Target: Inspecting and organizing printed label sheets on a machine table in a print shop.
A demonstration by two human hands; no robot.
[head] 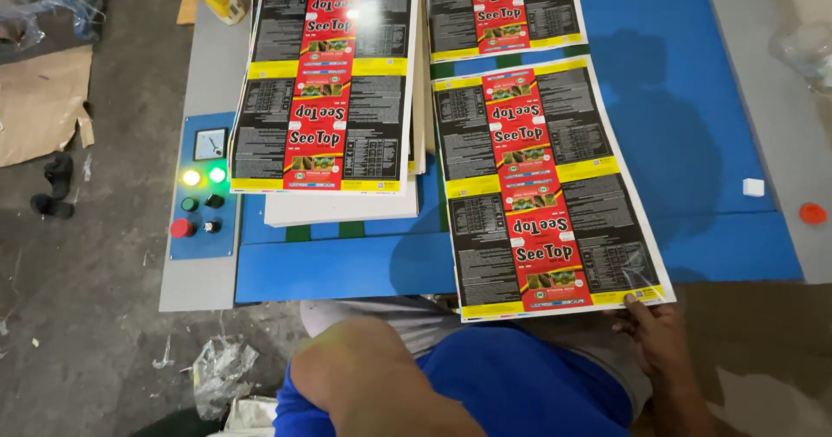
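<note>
A glossy printed sheet (542, 185) with black text panels, a red middle strip and yellow bands lies at a slant on the blue machine table (685, 99). Its near edge hangs over the table's front. My right hand (654, 337) grips this sheet at its near right corner, thumb on top. My left hand is out of sight; only my left arm (364, 381) shows at the bottom, against my blue shirt. A stack of like sheets (325, 81) sits to the left of the held sheet.
A blue control panel (204, 185) with a dial, lit yellow and green lamps and a red button sits at the table's left. Another printed sheet (503, 8) lies at the back. A small white block (754, 187) and an orange cap (812, 213) lie right. Cardboard (39, 103) and crumpled plastic (221, 372) are on the floor.
</note>
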